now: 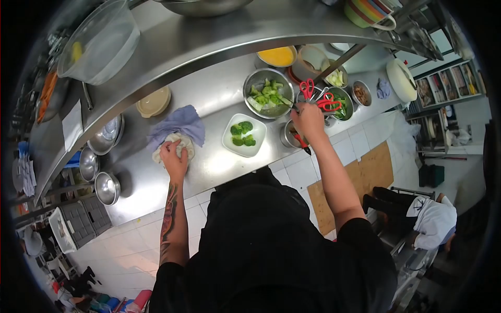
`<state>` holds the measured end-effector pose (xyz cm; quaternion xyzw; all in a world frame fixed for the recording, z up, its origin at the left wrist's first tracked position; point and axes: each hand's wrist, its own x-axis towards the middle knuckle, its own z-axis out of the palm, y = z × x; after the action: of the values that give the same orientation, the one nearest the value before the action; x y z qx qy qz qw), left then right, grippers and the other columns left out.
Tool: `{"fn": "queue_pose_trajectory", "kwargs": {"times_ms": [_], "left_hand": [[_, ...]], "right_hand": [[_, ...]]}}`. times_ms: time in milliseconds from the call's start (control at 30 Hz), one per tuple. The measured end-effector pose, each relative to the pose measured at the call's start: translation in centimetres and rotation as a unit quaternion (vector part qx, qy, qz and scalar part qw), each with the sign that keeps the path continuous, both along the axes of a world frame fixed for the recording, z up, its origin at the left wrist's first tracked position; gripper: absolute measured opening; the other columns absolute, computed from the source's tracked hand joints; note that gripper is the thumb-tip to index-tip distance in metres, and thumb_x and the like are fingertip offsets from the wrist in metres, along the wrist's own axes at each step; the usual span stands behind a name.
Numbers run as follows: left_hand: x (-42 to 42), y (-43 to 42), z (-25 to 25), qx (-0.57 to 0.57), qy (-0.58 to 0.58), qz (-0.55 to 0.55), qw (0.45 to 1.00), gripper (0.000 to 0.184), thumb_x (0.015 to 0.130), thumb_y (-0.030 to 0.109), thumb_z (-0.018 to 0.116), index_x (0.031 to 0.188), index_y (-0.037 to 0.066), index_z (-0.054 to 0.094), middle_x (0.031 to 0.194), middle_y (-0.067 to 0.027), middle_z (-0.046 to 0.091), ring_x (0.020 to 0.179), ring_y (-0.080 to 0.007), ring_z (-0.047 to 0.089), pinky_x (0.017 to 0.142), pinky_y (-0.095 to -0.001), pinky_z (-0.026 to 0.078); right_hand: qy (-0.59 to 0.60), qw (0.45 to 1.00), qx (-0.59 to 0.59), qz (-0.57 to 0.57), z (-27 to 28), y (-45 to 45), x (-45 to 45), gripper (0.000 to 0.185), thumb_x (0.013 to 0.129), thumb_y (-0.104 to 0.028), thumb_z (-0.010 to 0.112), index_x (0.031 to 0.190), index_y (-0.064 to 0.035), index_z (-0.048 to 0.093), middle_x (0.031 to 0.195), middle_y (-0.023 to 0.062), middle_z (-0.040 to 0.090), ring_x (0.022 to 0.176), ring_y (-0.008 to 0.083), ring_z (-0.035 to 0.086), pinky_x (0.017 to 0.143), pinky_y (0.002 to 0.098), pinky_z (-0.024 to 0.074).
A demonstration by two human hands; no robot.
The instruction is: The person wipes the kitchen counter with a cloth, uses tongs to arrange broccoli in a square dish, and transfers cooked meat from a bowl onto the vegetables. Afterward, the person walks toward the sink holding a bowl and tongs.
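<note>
My left hand (174, 154) rests on a whitish cloth (187, 148) beside a crumpled blue cloth (180, 125), its fingers bent over the fabric. At the right, my right hand (308, 119) has its fingers closed around dark, thin tongs (288, 102) that reach toward the metal bowl of green vegetable pieces (269, 95). Between the hands, a white square dish (254, 151) holds several broccoli florets (241, 128). Red-handled scissors (329, 102) stand in a container close to my right hand.
Bowls of orange liquid (276, 56), leafy greens (340, 104) and brown pieces (361, 94) stand at the right. Metal bowls (107, 188) sit at the left. A steel shelf (209, 31) overhangs the counter. Another person (433, 219) is at the lower right.
</note>
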<state>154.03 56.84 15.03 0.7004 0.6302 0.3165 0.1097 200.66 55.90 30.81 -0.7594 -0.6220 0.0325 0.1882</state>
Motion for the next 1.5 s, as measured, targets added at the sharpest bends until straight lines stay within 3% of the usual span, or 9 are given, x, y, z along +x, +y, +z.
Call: {"fn": "queue_pose_trajectory", "kwargs": {"times_ms": [200,367,600,767,1000,1067,1167,1400,1500], "left_hand": [[0.1,-0.1,-0.1,0.005,0.004,0.007,1.0,0.038,0.087,0.019,0.074,0.124,0.011,0.072,0.13,-0.0195,0.054,0.123,-0.0407,0.05,0.107,-0.0492,0.041],[0.3,-0.4,0.4,0.002,0.0,0.008,1.0,0.037,0.087,0.018,0.073,0.124,0.011,0.072,0.132,-0.0192,0.054,0.124,-0.0409,0.049,0.107,-0.0482,0.041],[0.3,-0.1,0.1,0.004,0.004,0.004,1.0,0.037,0.087,0.017,0.073,0.123,0.012,0.072,0.13,-0.019,0.054,0.122,-0.0408,0.05,0.107,-0.0487,0.041],[0.3,-0.1,0.3,0.004,0.005,0.002,1.0,0.038,0.086,0.017,0.074,0.124,0.012,0.072,0.129,-0.0189,0.054,0.122,-0.0406,0.05,0.106,-0.0487,0.041],[0.1,-0.2,-0.2,0.015,-0.001,0.005,1.0,0.038,0.086,0.018,0.074,0.124,0.011,0.072,0.13,-0.0195,0.055,0.123,-0.0406,0.05,0.106,-0.0492,0.041],[0.3,-0.3,0.0,0.011,-0.002,0.011,1.0,0.039,0.086,0.018,0.074,0.124,0.012,0.072,0.131,-0.0192,0.055,0.124,-0.0402,0.05,0.107,-0.0489,0.04],[0.2,-0.3,-0.1,0.01,0.003,0.013,1.0,0.039,0.086,0.019,0.074,0.125,0.012,0.072,0.131,-0.0188,0.055,0.124,-0.0398,0.05,0.108,-0.0486,0.04],[0.4,-0.2,-0.3,0.008,0.009,0.019,1.0,0.04,0.086,0.02,0.074,0.125,0.012,0.073,0.13,-0.0188,0.055,0.123,-0.0395,0.051,0.107,-0.0485,0.04],[0.2,-0.1,-0.1,0.008,0.011,0.008,1.0,0.04,0.086,0.02,0.074,0.126,0.013,0.073,0.129,-0.0184,0.055,0.123,-0.0391,0.051,0.107,-0.0484,0.04]], "right_hand": [[0.069,0.994,-0.084,0.018,-3.6,2.7,3.8,0.025,0.085,-0.023,0.074,0.091,0.0002,0.078,0.077,0.0212,0.073,0.074,0.039,0.072,0.072,0.048,0.0571],[0.392,0.905,-0.155,-0.063,-2.1,0.8,4.4,0.025,0.086,-0.022,0.072,0.086,0.0019,0.077,0.066,0.0123,0.072,0.062,0.0241,0.073,0.068,0.0383,0.0571],[0.218,0.967,-0.126,-0.034,-0.3,-0.6,2.2,0.027,0.086,-0.026,0.072,0.088,0.0008,0.078,0.073,0.0162,0.074,0.068,0.0311,0.073,0.073,0.0419,0.0576],[0.086,0.991,-0.101,-0.027,-1.2,-0.4,-0.5,0.028,0.087,-0.029,0.073,0.091,-0.002,0.079,0.099,0.0219,0.076,0.095,0.0402,0.071,0.085,0.0495,0.0565],[0.083,0.995,-0.052,0.016,-4.7,-0.8,0.0,0.027,0.089,-0.025,0.072,0.1,-0.0014,0.078,0.087,0.0193,0.075,0.084,0.0351,0.074,0.077,0.0463,0.0581],[0.353,0.932,-0.075,-0.03,-3.8,-2.2,0.6,0.023,0.092,-0.019,0.069,0.1,0.001,0.077,0.073,0.0108,0.072,0.061,0.0198,0.067,0.059,0.0337,0.0534],[0.519,0.85,-0.075,-0.041,-1.3,-5.5,-0.4,0.02,0.095,-0.015,0.066,0.101,0.0013,0.076,0.068,0.0026,0.068,0.05,0.0061,0.052,0.048,0.0223,0.0393],[0.705,0.688,-0.142,-0.098,-5.9,-9.8,-5.6,0.02,0.1,-0.015,0.063,0.109,-0.0002,0.072,0.072,0.0038,0.066,0.043,0.003,0.037,0.04,0.0226,0.0245],[0.684,0.691,-0.146,-0.183,-8.6,-9.5,-6.8,0.02,0.099,-0.015,0.063,0.106,0.0009,0.072,0.07,0.0052,0.067,0.042,0.0046,0.039,0.039,0.0242,0.0265]]}}
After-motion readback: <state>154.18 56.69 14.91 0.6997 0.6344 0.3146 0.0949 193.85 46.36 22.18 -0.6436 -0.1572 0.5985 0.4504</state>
